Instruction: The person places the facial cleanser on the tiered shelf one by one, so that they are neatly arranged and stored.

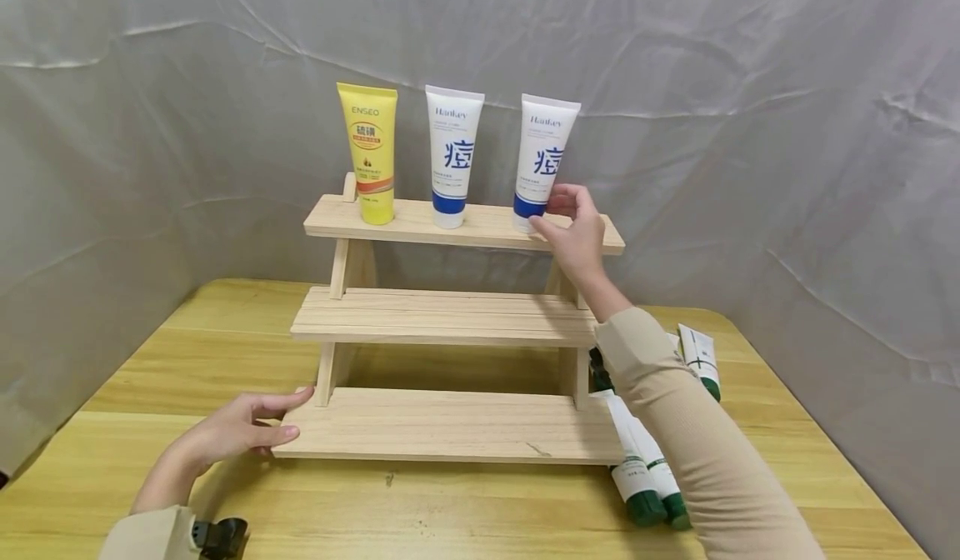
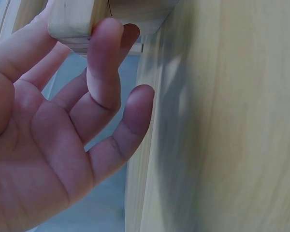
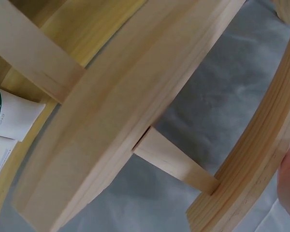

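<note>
Left hand [image 2: 53, 140] fingers loosely spread, fingertip [image 2: 105, 34] touching wooden rack corner [image 2: 72, 21], wooden tabletop [image 2: 232, 135] alongside

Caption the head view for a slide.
Right hand grips a white tube on the rack's top shelf; left hand steadies its base.

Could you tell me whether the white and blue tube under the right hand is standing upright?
Slightly tilted: white and blue tube stands cap-down on the wooden rack's top shelf, leaning right, gripped by right hand.

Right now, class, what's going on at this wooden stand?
A person is arranging tubes on a three-step wooden rack. The right hand pinches the base of a white tube standing on the top step, beside another white tube and a yellow tube. The left hand rests against the bottom step's corner. More tubes lie on the table.
</note>
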### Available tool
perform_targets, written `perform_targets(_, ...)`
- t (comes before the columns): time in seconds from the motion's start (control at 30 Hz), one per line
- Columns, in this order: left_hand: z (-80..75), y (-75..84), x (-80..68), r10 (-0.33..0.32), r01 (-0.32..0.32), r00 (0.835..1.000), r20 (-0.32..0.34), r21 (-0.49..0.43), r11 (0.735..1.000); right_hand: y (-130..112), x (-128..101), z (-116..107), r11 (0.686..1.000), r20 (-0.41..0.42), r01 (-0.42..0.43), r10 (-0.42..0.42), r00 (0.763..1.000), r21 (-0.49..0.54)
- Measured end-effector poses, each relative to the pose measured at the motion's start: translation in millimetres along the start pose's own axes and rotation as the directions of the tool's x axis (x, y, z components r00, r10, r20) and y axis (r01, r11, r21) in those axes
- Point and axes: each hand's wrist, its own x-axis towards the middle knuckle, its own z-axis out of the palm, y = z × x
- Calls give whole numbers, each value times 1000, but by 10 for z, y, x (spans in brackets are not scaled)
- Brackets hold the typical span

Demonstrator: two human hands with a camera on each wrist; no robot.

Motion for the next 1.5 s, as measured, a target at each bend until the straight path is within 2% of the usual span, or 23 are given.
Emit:
perform_targets(0.2,1,-1,-3,5,-5,1000,3,0,1000,-20,-34,-60,999,-1,-35,35,999,9)
perform_targets(0.47,6,9,-2,-4,4,1000,-3,-1,1000,-73,-110,-160,974,6,-115,116,993,194)
perform_targets(0.63,9,6,-2,-1,1,1000,-3,0,1000,-91,-171,-242,959,30,-139,136,990,248)
perform_targets(1.0,15,-10,-5,4,-4,1000,-4,4,1000,3,-369,-511,967,145,-209,188,971,148)
perform_targets(1.17,11,-12,-3,8,-7,1000,-2,5,1000,54,-488,-646,967,166,-233,214,963,101)
perform_targets(1.5,3,-18,-6,38,-38,999,3,23,999,119,-644,-872,974,211,-226,219,953,11)
